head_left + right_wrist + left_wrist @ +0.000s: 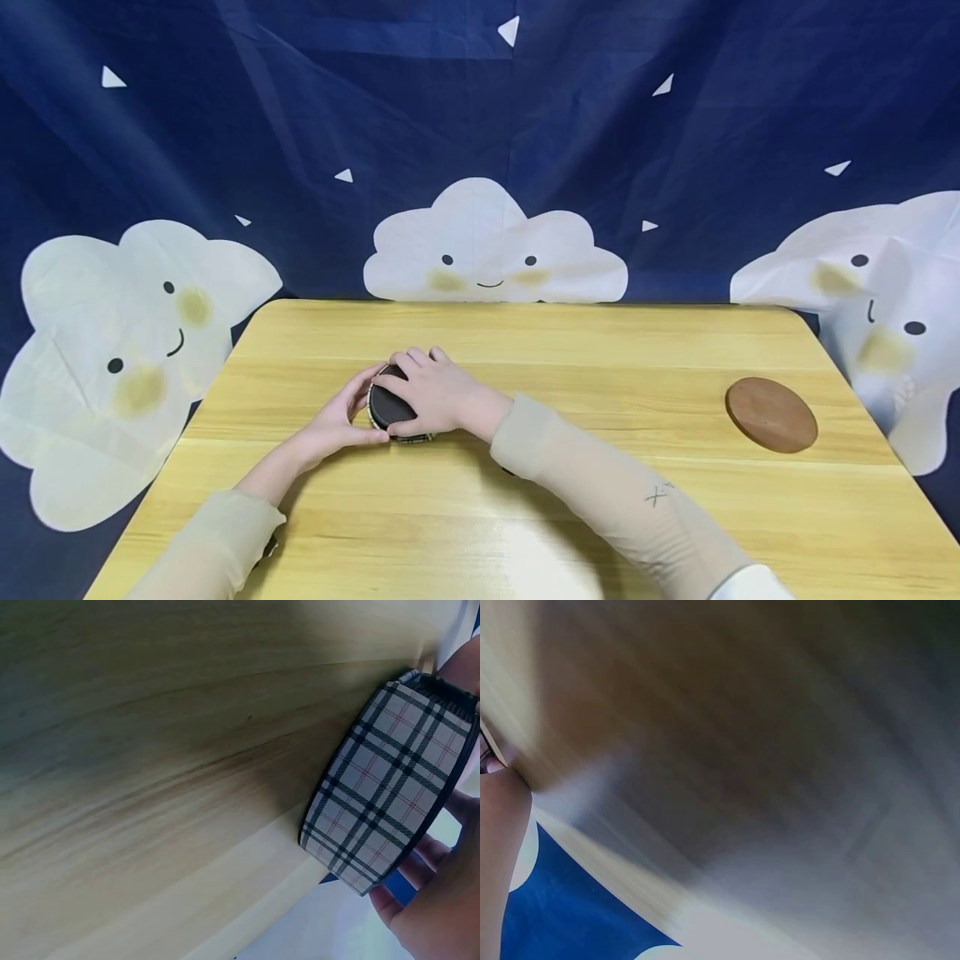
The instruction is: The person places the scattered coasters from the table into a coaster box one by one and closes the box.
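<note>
A round tin with a black lid [387, 407] and a plaid-patterned side wall [386, 787] sits on the wooden table [570, 358], left of centre. My right hand [427, 390] lies over the lid with its fingers curled round the rim. Against the tin's left side my left hand [341, 417] wraps its thumb and fingers. The right wrist view shows the plaid wall close up with fingertips [420, 851] beside it. In the left wrist view only blurred table wood [705, 712] and a strip of my hand [499, 847] show.
A round brown wooden coaster [771, 414] lies near the table's right edge. A dark blue cloth with white smiling clouds [491, 246] hangs behind and around the table.
</note>
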The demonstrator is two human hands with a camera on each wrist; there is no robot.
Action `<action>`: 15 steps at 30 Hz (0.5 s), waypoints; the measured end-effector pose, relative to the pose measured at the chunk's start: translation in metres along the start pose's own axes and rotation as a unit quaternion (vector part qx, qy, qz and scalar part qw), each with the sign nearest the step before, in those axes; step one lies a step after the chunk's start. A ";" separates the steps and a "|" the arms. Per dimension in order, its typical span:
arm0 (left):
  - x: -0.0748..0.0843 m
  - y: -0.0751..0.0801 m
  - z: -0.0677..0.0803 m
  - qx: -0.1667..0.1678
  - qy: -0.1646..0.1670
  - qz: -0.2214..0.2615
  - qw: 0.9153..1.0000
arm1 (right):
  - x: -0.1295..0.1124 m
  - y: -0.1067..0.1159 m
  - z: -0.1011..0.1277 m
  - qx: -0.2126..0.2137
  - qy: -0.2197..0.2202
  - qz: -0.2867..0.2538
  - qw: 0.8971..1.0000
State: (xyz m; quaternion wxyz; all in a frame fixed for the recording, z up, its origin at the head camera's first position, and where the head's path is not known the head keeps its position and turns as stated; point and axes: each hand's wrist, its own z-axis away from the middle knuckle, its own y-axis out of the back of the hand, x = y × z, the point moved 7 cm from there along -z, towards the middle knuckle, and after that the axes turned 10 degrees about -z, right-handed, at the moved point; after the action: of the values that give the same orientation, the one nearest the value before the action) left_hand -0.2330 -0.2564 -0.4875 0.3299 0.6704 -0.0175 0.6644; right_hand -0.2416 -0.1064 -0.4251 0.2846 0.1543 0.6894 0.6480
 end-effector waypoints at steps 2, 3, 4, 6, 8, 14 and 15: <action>0.000 0.000 0.000 -0.001 -0.002 0.006 1.000 | 0.000 -0.001 0.000 0.001 0.004 0.006 1.000; 0.000 0.000 0.000 -0.001 -0.004 0.008 1.000 | 0.000 -0.001 0.000 0.001 0.004 0.008 1.000; 0.000 0.000 0.000 -0.001 -0.004 0.008 1.000 | -0.001 -0.001 0.000 0.002 0.005 0.011 1.000; 0.000 -0.001 0.000 0.000 -0.003 0.009 1.000 | -0.001 -0.001 0.000 0.004 0.005 0.013 1.000; 0.000 -0.001 -0.001 0.001 -0.003 0.009 1.000 | 0.000 -0.001 0.000 0.006 0.004 0.015 1.000; 0.002 0.000 0.000 0.001 -0.001 0.008 1.000 | 0.001 -0.003 0.000 0.008 0.000 0.022 1.000; 0.002 0.000 0.000 0.002 -0.002 0.007 1.000 | 0.001 -0.003 0.000 0.007 0.000 0.024 1.000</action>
State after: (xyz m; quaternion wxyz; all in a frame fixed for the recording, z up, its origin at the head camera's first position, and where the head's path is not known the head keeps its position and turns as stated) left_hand -0.2326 -0.2560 -0.4859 0.3239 0.6720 -0.0216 0.6656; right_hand -0.2419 -0.1066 -0.4280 0.2683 0.1728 0.6902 0.6494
